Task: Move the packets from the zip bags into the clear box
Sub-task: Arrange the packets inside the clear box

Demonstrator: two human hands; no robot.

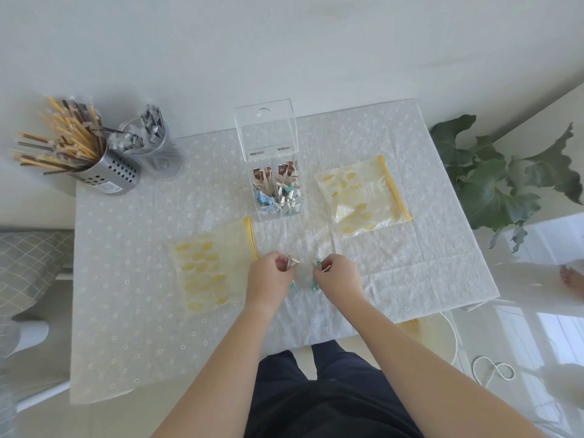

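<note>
Near the middle of the table's (132,279) near edge, our left hand (268,279) curls its fingers round a few packets (291,262). Our right hand (339,278), just beside it, pinches green packets (317,266); the two hands are close but apart. The left bag (208,273) lies flat just left of our left hand, its yellow zip toward the box. The box (278,213) stands at the table's centre with its lid raised at the far side, and brown, blue and white-green stored packets (276,188) stand upright in its compartments. The right bag (363,197) lies flat just right of the box. At the far left corner stand a holder (107,175) of chopsticks and a jar (155,153)
</note>
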